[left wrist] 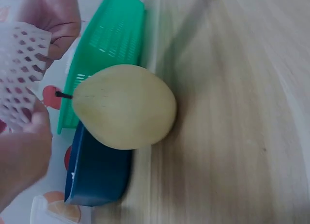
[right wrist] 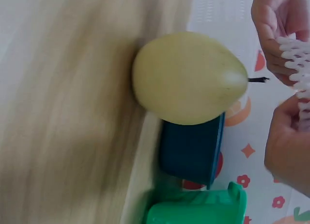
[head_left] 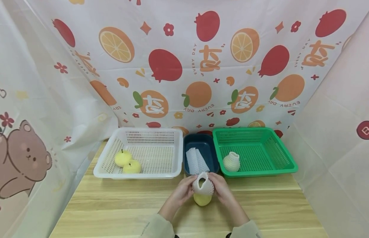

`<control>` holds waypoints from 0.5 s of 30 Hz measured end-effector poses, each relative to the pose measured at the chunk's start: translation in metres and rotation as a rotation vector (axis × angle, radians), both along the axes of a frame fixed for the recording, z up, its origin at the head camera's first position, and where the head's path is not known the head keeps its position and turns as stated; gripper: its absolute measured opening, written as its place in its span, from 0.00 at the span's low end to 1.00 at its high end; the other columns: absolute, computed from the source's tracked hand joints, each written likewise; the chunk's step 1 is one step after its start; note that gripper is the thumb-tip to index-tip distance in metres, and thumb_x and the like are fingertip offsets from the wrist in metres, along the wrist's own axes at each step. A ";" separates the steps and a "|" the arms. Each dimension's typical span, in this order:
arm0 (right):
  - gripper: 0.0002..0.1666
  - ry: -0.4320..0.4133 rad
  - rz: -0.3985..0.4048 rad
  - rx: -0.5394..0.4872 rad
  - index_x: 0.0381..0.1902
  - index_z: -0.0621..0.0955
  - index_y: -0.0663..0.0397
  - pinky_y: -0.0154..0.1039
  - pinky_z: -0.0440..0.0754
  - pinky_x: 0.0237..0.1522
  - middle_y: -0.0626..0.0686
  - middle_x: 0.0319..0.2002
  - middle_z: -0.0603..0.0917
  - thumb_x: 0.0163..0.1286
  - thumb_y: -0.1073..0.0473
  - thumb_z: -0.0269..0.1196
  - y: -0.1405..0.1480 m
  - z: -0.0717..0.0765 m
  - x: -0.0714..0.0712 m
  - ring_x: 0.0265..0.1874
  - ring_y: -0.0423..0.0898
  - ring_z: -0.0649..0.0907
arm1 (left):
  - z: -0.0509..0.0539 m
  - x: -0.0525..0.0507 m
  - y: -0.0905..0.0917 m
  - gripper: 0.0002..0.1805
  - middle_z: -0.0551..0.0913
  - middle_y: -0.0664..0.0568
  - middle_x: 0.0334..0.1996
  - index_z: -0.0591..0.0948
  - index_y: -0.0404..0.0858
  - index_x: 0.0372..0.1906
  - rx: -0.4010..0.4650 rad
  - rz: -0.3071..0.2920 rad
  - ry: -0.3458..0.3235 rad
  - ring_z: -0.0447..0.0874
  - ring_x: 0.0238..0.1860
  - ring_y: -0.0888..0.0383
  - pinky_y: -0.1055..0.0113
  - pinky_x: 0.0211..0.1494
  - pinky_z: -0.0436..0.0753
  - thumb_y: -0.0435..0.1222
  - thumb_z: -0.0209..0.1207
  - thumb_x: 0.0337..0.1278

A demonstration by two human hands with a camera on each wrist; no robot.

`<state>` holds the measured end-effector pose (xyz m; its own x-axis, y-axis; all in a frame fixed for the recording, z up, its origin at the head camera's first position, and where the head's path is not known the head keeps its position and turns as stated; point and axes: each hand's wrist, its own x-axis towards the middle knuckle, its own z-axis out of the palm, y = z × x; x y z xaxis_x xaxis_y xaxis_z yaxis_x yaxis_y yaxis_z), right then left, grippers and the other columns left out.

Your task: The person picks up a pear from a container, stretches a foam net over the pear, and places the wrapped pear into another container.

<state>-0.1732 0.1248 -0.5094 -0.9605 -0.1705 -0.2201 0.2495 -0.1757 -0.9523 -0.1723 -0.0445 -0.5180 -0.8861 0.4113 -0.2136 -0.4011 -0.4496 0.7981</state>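
Both hands hold a white foam net sleeve point(head_left: 205, 188) by its two sides, its opening spread, over a yellow pear point(head_left: 202, 199) standing on the table. My left hand point(head_left: 184, 189) pinches one side and my right hand point(head_left: 221, 189) the other. In the left wrist view the pear point(left wrist: 127, 107) stands stem up, apart from the net point(left wrist: 18, 71) above it, with the left hand point(left wrist: 24, 153) on the net. The right wrist view shows the bare pear point(right wrist: 189, 78), the net's edge point(right wrist: 301, 64) and the right hand point(right wrist: 290, 146) gripping it.
A white basket point(head_left: 138, 176) at the left holds two pears point(head_left: 132, 166). The dark blue tray point(head_left: 205, 145) in the middle holds flat foam nets point(head_left: 197, 161). At the right, a green basket point(head_left: 258, 172) holds a net-wrapped pear point(head_left: 232, 162). A printed cloth hangs behind.
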 end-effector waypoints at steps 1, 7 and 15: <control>0.12 0.024 -0.024 0.092 0.38 0.78 0.62 0.33 0.75 0.33 0.49 0.31 0.77 0.70 0.59 0.51 -0.001 -0.002 0.000 0.32 0.40 0.75 | -0.002 0.000 0.002 0.07 0.76 0.56 0.32 0.74 0.39 0.38 -0.046 0.026 0.002 0.73 0.30 0.67 0.77 0.29 0.72 0.35 0.46 0.68; 0.12 0.107 -0.186 0.404 0.39 0.78 0.70 0.38 0.73 0.32 0.54 0.31 0.78 0.65 0.66 0.50 -0.004 -0.024 0.001 0.31 0.44 0.74 | -0.013 0.006 0.013 0.12 0.74 0.54 0.29 0.75 0.31 0.38 -0.366 0.173 0.031 0.70 0.28 0.63 0.73 0.26 0.71 0.38 0.53 0.63; 0.05 0.273 -0.283 0.597 0.28 0.77 0.63 0.40 0.73 0.26 0.53 0.22 0.76 0.59 0.72 0.54 -0.008 -0.056 0.000 0.24 0.46 0.73 | -0.038 0.012 0.024 0.09 0.75 0.52 0.23 0.78 0.29 0.34 -0.704 0.396 0.200 0.70 0.25 0.61 0.65 0.29 0.73 0.34 0.56 0.59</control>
<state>-0.1729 0.1164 -0.5654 -0.9841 0.1681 0.0564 0.0104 0.3725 -0.9280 -0.1598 -0.0208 -0.5557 -0.9858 -0.1097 -0.1271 -0.1385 0.1035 0.9849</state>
